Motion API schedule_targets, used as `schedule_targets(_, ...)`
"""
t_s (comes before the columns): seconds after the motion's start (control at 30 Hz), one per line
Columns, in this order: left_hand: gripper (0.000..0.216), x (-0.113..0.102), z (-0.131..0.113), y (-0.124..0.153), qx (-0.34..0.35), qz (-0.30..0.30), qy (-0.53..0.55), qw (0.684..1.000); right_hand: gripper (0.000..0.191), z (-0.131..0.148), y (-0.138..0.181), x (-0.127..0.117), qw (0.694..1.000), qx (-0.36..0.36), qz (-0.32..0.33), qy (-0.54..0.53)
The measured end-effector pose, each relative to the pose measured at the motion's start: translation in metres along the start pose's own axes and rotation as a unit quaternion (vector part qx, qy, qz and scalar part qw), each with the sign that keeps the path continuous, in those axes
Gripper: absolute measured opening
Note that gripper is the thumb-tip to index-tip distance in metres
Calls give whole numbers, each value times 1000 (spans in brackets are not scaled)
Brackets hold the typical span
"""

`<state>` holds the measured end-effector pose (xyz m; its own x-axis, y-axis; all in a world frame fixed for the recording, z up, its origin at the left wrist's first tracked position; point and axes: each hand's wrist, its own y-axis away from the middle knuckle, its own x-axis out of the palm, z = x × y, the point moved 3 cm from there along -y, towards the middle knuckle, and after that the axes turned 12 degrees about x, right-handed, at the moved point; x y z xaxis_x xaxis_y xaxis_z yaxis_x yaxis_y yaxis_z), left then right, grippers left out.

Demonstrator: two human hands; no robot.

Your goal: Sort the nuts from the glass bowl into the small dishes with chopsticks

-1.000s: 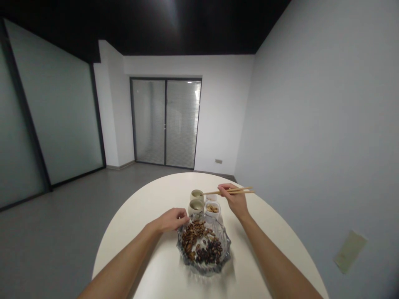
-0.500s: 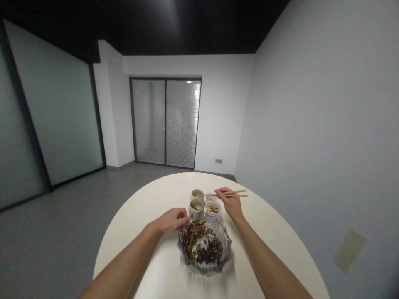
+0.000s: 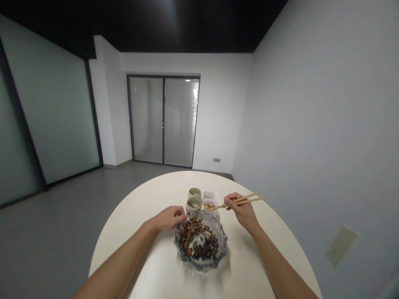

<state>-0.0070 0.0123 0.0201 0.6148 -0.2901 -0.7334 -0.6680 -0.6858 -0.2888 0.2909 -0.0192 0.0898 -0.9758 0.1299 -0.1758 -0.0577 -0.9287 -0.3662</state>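
My right hand (image 3: 245, 212) holds a pair of wooden chopsticks (image 3: 254, 197), their tips pointing left over the far side of a clear glass bowl (image 3: 223, 240). Whether the tips pinch anything is too small to tell. At the bowl's left rim, my left hand (image 3: 169, 217) rests with curled fingers closed on the edge. Brown elongated seeds (image 3: 188, 236) lie along the left and back of the bowl, dark seeds (image 3: 206, 250) at the front right. Just beyond it stands a small white dish (image 3: 215, 203) with pale nut-like pieces.
Two small beige cups, a nearer one (image 3: 192, 206) and a farther one (image 3: 195, 194), stand left of the dish. Behind the dish sits another white dish (image 3: 208, 194). Everything is on a round white table (image 3: 149, 265); a wall (image 3: 311, 124) rises at the right.
My right hand has moved right and slightly nearer, bringing the chopstick tips from the far cup to the bowl's far side. My left hand stays at the bowl's rim.
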Motion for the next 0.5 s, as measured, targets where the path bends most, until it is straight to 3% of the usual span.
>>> schedule_targets(0.27, 40, -3, -4, 3, -2, 3, 5, 1000, 36, 16, 13, 0, 992, 44, 120, 21)
schedule_targets(0.5, 41, -2, -5, 2, -3, 2, 0, 1000, 38, 25, 22, 7, 984, 77, 163, 6)
